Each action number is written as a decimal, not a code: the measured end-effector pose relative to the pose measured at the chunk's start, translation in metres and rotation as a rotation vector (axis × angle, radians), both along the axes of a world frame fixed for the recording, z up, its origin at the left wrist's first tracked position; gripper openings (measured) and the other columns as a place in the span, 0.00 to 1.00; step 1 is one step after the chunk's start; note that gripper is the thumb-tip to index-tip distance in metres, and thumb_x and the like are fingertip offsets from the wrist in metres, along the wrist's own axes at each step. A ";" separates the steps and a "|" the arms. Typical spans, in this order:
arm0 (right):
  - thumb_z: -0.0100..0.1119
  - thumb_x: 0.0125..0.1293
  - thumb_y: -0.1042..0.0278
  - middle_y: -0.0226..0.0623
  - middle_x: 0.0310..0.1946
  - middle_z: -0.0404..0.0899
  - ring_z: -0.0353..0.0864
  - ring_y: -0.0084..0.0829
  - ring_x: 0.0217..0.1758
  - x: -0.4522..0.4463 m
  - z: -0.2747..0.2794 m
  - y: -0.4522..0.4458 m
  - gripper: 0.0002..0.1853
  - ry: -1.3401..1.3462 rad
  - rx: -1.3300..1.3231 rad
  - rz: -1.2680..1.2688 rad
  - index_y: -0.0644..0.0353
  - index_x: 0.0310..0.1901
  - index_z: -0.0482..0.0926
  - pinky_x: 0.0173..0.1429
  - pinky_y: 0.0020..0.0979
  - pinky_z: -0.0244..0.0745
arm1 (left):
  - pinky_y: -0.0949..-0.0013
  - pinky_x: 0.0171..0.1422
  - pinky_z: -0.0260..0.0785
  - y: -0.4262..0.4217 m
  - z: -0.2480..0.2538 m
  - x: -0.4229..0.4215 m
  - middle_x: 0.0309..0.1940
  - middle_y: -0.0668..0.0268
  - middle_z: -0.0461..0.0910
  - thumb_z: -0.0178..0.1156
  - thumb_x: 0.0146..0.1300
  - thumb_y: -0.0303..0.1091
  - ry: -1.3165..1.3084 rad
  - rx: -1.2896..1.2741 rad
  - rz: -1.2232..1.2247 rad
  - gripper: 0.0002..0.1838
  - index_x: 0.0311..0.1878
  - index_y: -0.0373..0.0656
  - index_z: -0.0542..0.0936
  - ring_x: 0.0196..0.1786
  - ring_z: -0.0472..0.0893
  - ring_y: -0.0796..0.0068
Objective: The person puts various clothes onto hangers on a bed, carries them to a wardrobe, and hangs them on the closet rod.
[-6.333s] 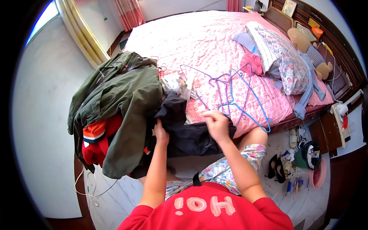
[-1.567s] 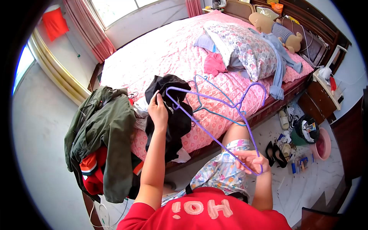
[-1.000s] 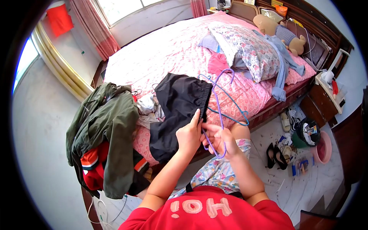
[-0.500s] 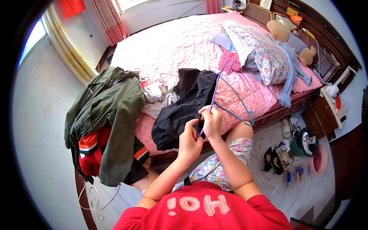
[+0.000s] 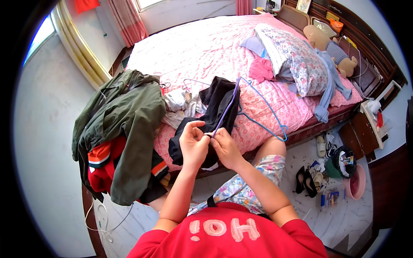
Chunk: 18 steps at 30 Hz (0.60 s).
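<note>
My right hand (image 5: pixel 226 148) is closed on the lower end of a purple hanger (image 5: pixel 228 107), which slants up in front of a black garment (image 5: pixel 219 96). Thumb and finger of my left hand (image 5: pixel 193 144) pinch a small dark edge of that garment, right beside the hanger's end. Both hands meet at this spot, so the exact grip is partly hidden. The garment's lower part lies bunched on the bed's near edge, behind my hands. A blue hanger (image 5: pixel 264 127) lies to the right on the pink quilt (image 5: pixel 189 47).
A green jacket (image 5: pixel 133 107) and red clothing (image 5: pixel 112 165) drape over the bed's left corner. White cloth (image 5: pixel 178 101) lies beside the jacket. A floral pillow (image 5: pixel 301 64) and teddy bear (image 5: pixel 331 49) are at the right. Black shoes (image 5: pixel 305 180) and a bin (image 5: pixel 340 161) stand on the floor.
Both hands have shifted slightly, the left one up and to the left. The purple hanger has come lower and left, and the black garment's upper part is pulled together and more bunched.
</note>
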State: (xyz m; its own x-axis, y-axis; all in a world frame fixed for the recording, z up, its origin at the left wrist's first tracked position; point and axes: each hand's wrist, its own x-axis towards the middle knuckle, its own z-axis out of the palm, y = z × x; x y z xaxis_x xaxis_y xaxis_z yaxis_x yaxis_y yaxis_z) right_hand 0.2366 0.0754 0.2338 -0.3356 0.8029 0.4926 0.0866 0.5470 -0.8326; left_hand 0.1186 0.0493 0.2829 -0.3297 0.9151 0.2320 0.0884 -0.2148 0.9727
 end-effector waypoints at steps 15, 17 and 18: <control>0.52 0.64 0.71 0.39 0.43 0.76 0.76 0.27 0.47 0.021 -0.009 0.005 0.13 0.377 -0.299 0.205 0.68 0.48 0.77 0.53 0.27 0.70 | 0.58 0.45 0.71 -0.040 -0.034 -0.006 0.41 0.44 0.78 0.58 0.58 0.26 0.726 -0.157 -0.025 0.24 0.60 0.40 0.67 0.47 0.76 0.43; 0.56 0.57 0.76 0.42 0.39 0.78 0.78 0.32 0.43 0.030 -0.002 0.023 0.08 0.246 -0.023 -0.059 0.66 0.38 0.79 0.49 0.30 0.72 | 0.64 0.47 0.71 -0.041 -0.026 -0.025 0.38 0.47 0.80 0.58 0.60 0.24 0.659 -0.152 -0.074 0.20 0.56 0.40 0.71 0.43 0.81 0.57; 0.57 0.53 0.76 0.44 0.41 0.77 0.77 0.39 0.45 0.039 0.016 0.036 0.09 0.198 0.282 -0.294 0.65 0.38 0.78 0.53 0.35 0.70 | 0.67 0.46 0.71 -0.043 -0.015 -0.037 0.36 0.49 0.80 0.58 0.60 0.23 0.613 -0.157 -0.108 0.19 0.55 0.40 0.72 0.41 0.82 0.65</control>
State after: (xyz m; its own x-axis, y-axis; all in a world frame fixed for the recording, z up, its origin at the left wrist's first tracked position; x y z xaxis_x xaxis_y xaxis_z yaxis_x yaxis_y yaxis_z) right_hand 0.2754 0.1115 0.2498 0.0096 0.6750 0.7378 0.1261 0.7311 -0.6705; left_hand 0.0813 0.0059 0.2675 -0.0839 0.9742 0.2094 0.6242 -0.1124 0.7732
